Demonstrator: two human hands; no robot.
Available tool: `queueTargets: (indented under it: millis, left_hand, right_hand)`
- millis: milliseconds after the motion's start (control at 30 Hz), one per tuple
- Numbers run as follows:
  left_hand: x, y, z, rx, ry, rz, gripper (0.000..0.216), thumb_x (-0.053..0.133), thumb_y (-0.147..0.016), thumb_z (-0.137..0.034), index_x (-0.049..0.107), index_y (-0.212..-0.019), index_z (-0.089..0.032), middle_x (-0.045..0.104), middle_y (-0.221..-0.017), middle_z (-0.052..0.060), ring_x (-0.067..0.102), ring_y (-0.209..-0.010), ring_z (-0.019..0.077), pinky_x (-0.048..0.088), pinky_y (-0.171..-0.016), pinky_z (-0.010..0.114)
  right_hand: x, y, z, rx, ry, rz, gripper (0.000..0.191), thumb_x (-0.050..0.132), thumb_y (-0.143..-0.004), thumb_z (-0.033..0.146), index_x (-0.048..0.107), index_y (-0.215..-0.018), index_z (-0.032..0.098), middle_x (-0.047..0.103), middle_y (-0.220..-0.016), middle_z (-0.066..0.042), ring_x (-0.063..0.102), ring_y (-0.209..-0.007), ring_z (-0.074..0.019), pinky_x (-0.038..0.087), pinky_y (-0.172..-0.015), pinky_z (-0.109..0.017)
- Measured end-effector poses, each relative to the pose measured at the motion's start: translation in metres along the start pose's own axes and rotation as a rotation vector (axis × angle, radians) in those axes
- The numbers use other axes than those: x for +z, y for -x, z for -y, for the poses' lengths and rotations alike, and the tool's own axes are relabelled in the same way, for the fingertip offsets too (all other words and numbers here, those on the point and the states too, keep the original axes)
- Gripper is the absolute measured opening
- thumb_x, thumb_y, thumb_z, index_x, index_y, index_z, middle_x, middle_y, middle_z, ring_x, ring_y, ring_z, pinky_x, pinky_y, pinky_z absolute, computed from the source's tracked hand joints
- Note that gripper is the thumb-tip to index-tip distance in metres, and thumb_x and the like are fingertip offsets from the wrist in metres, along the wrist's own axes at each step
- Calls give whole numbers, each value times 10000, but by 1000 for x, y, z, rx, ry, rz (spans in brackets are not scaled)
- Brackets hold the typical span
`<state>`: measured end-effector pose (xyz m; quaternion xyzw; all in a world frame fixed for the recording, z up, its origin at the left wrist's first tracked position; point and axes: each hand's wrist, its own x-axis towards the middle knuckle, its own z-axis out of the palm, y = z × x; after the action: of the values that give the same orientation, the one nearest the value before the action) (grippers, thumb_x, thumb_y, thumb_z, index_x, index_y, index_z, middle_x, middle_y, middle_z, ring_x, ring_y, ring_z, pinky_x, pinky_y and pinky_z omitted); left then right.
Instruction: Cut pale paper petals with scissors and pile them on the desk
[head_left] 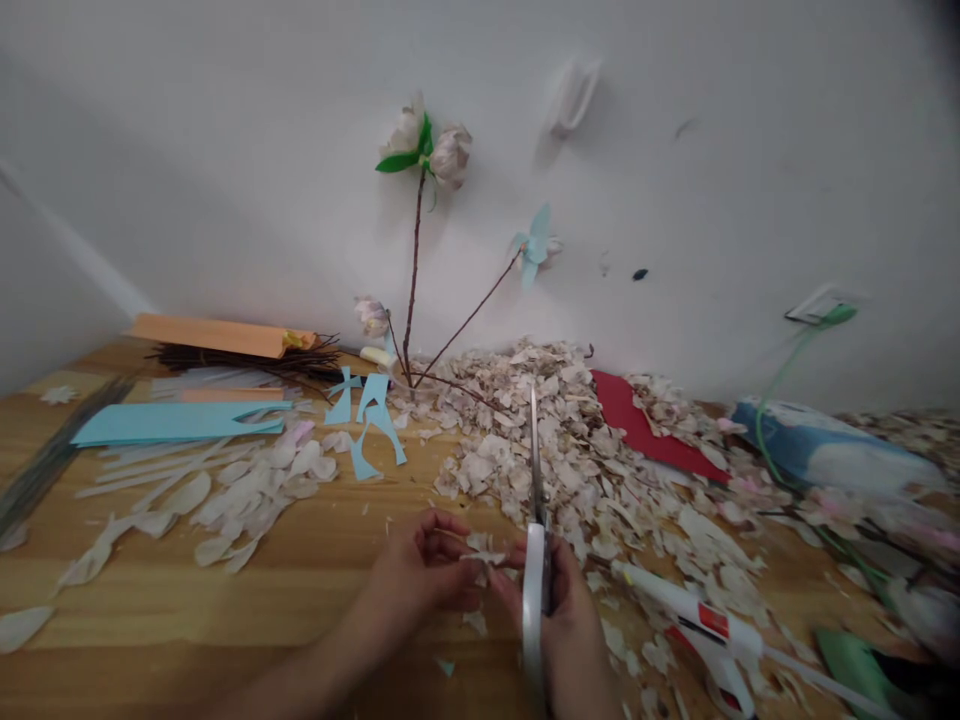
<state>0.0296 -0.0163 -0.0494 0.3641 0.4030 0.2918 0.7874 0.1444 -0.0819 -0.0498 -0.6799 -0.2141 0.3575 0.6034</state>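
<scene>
A wooden table (pixel 315 590) with a pale, striped grain carries everything and runs back to a white wall. At its far left lie an orange paper sheet (pixel 217 335), a bundle of dark twigs (pixel 255 357) and a long light-blue paper strip (pixel 176 422). Near them lie small blue paper cut-outs (pixel 371 420) and a scatter of cream petal shapes (pixel 232 490). A broad heap of pale paper scraps (pixel 585 460) covers the middle, partly burying a red paper sheet (pixel 637 425). A white glue gun (pixel 701 625) lies at the right, near the front edge.
</scene>
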Motion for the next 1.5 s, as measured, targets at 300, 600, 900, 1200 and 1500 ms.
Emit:
queueTargets:
  millis: [300,600,900,1200,1500]
  left_hand:
    - [2,10,-3,132,-499,78,155,585,-689,-255,682,-728,-140,667,-632,19,589,-585,133,420,-535,224]
    - [5,10,-10,-49,-309,85,305,656,-593,-464,653,-628,-161,690,-660,34,648,-673,196,470,-563,264]
    - [3,8,-9,-28,-275,54,296,669,-600,-436,700,-709,-162,737,-730,42,669,-717,210,482,-562,263]
    - [-3,5,-12,49,-320,32,284,651,-633,-439,674,-689,-162,724,-715,43,677,-741,230,501,-595,292]
    - [-21,-2,-10,393,-744,192,249,558,-740,-203,714,-929,-243,710,-1056,54,610,-1041,252,441,-901,360]
  right_hand:
    - [-13,-1,-13,-82,197,129,451,691,-599,383,451,-939,210,654,-762,7,613,-709,-204,471,-668,-292]
    - [-9,-1,-6,-58,106,136,380,699,-607,351,472,-879,212,683,-811,-12,641,-757,-209,486,-730,-316]
    - [-9,0,2,-29,113,64,438,713,-541,350,467,-875,208,681,-679,16,647,-678,-208,493,-679,-309]
    - [-13,-3,0,-84,248,44,411,700,-562,391,492,-868,212,674,-688,6,634,-665,-219,476,-662,-311]
    - [-34,-20,6,-139,330,10,318,664,-608,315,577,-892,201,693,-755,-15,643,-682,-229,473,-631,-299]
